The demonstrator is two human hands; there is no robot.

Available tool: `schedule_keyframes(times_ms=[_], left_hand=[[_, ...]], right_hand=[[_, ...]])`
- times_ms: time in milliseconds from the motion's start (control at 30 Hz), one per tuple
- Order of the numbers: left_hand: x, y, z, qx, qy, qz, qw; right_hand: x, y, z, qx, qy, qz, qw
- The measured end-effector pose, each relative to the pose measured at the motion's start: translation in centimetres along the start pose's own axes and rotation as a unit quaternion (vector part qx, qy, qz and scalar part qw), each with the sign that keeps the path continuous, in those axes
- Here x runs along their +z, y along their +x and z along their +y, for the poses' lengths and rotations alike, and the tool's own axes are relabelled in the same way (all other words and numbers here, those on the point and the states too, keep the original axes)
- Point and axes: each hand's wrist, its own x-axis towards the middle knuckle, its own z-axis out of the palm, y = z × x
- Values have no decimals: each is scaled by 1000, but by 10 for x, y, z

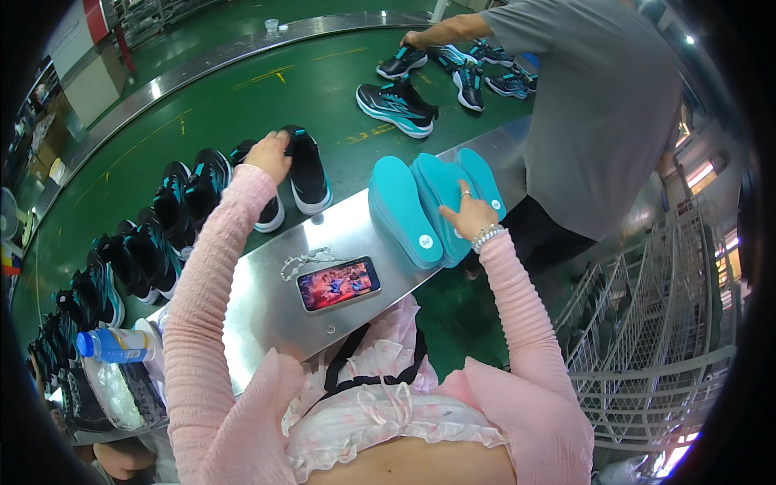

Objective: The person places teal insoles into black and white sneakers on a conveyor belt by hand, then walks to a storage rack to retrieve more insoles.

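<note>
Hands (pixel 269 153) outstretched on shoe (pixel 307 168), insoles (pixel 402 212)

A black sneaker with a white sole (pixel 307 171) stands upright, heel toward the viewer, at the far edge of a steel worktop (pixel 267 307), gripped at its collar. To its right, a fanned stack of teal insoles (pixel 412 206) lies flat on the worktop, overlapping, each with a small white round mark near the heel.
</note>
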Motion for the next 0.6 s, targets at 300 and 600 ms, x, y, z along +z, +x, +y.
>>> schedule_keyframes(times_ms=[300, 600], left_hand=[[58, 32, -17, -79, -131, 199, 968], [46, 21, -34, -130, -195, 242, 942]], right_hand=[[-52, 3, -66, -261, 373, -157, 877], [-29, 90, -218, -303, 206, -296, 882]])
